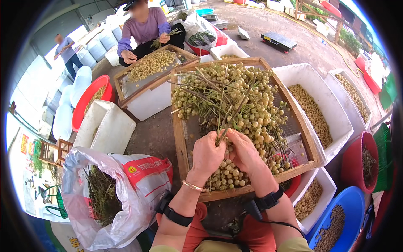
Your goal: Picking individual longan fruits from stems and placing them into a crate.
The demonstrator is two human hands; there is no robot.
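Observation:
A wood-framed wire-mesh screen (180, 138) lies before me, heaped with stemmed bunches of small round yellow-green fruit (239, 91). Above its near part, my left hand (209, 151) is closed on the lower ends of thin brown-green stems (223, 134). Touching the same stems with thumb and fingers, my right hand (243, 151) is close beside the left one; its palm side is partly hidden. Loose fruit (229, 174) lies on the mesh beneath and around both hands.
White foam boxes of fruit (333, 116) flank the screen at right, with a blue basin (354, 214) nearer. A plastic woven sack of stems (75, 189) stands at left. Across from me, a seated person (144, 25) works at a second screen (126, 100); another person (67, 52) stands farther back.

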